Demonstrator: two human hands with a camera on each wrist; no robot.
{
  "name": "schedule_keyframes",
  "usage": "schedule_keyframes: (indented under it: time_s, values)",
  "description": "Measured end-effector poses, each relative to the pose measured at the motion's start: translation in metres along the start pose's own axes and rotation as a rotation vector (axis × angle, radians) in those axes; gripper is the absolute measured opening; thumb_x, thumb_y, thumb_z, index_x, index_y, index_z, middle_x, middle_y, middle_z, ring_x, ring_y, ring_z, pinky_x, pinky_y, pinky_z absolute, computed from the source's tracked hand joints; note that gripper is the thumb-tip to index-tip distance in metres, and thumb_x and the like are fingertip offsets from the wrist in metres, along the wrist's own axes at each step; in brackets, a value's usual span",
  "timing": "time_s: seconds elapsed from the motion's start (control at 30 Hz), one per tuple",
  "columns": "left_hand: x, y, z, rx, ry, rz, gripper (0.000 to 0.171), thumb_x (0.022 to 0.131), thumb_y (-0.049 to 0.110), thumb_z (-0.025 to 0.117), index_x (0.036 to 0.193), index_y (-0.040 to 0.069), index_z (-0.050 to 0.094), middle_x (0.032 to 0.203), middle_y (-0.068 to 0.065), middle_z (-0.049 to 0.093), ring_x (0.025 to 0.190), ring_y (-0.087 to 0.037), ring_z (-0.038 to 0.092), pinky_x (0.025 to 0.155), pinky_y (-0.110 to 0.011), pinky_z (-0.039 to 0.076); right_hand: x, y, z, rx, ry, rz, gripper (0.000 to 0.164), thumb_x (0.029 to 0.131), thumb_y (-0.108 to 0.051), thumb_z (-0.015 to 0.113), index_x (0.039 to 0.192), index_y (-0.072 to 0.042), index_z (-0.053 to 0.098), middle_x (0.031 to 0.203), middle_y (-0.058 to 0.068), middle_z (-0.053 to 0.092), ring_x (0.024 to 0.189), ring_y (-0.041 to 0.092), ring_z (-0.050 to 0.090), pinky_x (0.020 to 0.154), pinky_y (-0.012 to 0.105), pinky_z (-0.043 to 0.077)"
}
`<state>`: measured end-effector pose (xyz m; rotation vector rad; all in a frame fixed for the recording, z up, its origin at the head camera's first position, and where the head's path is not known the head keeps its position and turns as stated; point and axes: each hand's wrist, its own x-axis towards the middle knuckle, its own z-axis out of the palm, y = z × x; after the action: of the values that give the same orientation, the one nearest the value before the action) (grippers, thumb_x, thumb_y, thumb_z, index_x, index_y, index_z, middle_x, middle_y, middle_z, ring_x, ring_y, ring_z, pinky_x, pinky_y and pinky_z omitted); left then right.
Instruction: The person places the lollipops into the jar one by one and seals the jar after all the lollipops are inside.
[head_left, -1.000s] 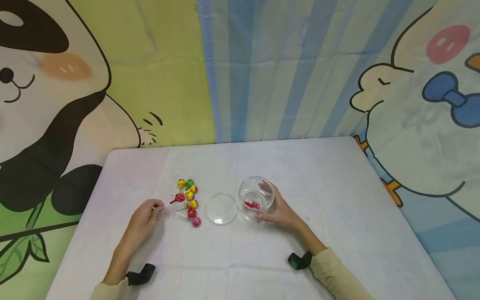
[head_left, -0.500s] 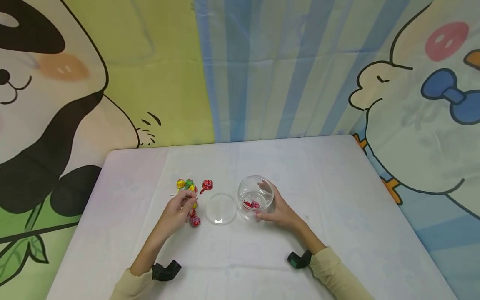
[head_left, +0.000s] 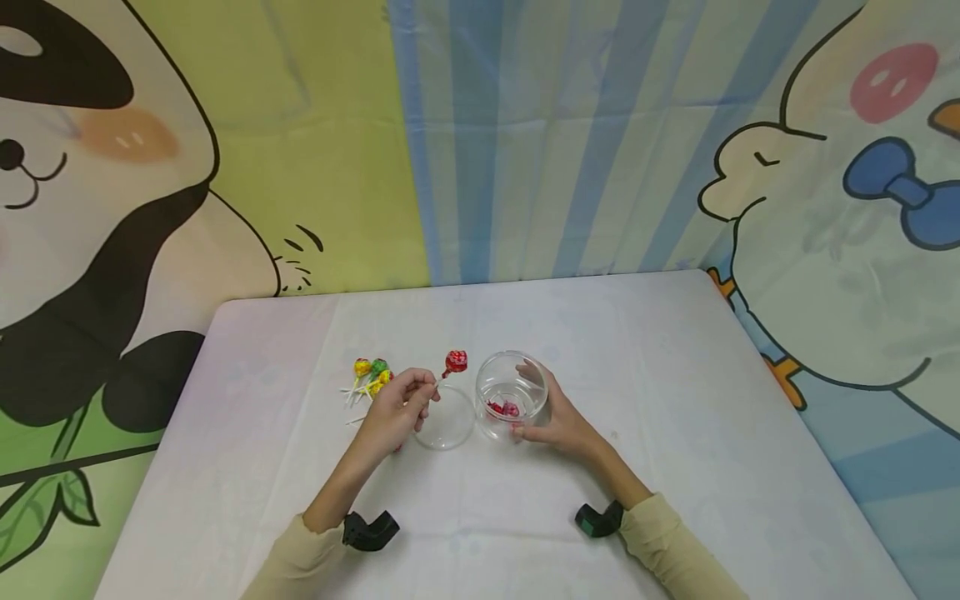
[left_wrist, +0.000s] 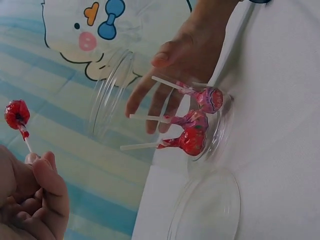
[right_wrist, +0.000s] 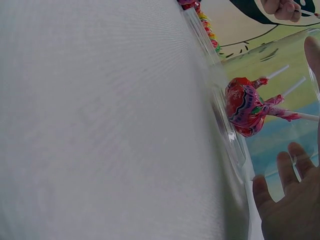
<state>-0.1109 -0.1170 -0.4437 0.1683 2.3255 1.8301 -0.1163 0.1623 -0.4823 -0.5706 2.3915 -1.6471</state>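
My left hand point(head_left: 397, 408) pinches the stick of a red-wrapped lollipop point(head_left: 456, 362) between thumb and fingers. Candy end up, the lollipop is above the clear round lid point(head_left: 447, 423), left of the jar and outside it. Around the side of the clear open jar point(head_left: 512, 375) my right hand point(head_left: 553, 419) holds on, thumb at the near side and fingers behind. Inside that jar, as the left wrist view shows, stand three lollipops point(left_wrist: 192, 141), heads at the bottom and white sticks toward the mouth; one is red, the others pinkish.
Several yellow and green lollipops point(head_left: 378, 379) lie in a pile left of my left hand, which partly hides the pile. The white-covered table point(head_left: 637, 350) meets a cartoon-printed curtain point(head_left: 487, 167) at its far edge. Each wrist wears a black camera mount point(head_left: 371, 531).
My left hand has carried the red lollipop rightward from the pile, lifting it up over the lid toward the jar. My right hand and the jar have stayed in place.
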Motion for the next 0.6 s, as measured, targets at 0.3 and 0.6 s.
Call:
schedule_keyframes:
  time_s: [0.3, 0.6]
  values:
    - [0.007, 0.005, 0.022, 0.018, 0.067, 0.070, 0.015, 0.095, 0.012, 0.061, 0.103, 0.000, 0.064, 0.092, -0.018, 0.067, 0.079, -0.022, 0.064, 0.067, -0.020, 0.055, 0.005, 0.035, 0.003, 0.002, 0.015, -0.012, 0.108, 0.070, -0.005, 0.083, 0.154, -0.011, 0.015, 0.155, 0.017, 0.033, 0.144, 0.039, 0.029, 0.116, 0.064, 0.016]
    - [0.011, 0.012, 0.027, 0.132, 0.079, 0.214, 0.016, 0.092, 0.022, 0.067, 0.103, 0.011, 0.070, 0.093, -0.008, 0.072, 0.083, -0.028, 0.067, 0.071, -0.020, 0.055, 0.005, 0.040, 0.003, 0.006, 0.025, -0.026, 0.105, 0.071, -0.016, 0.084, 0.153, -0.022, 0.019, 0.154, 0.012, 0.036, 0.144, 0.035, 0.032, 0.115, 0.064, 0.017]
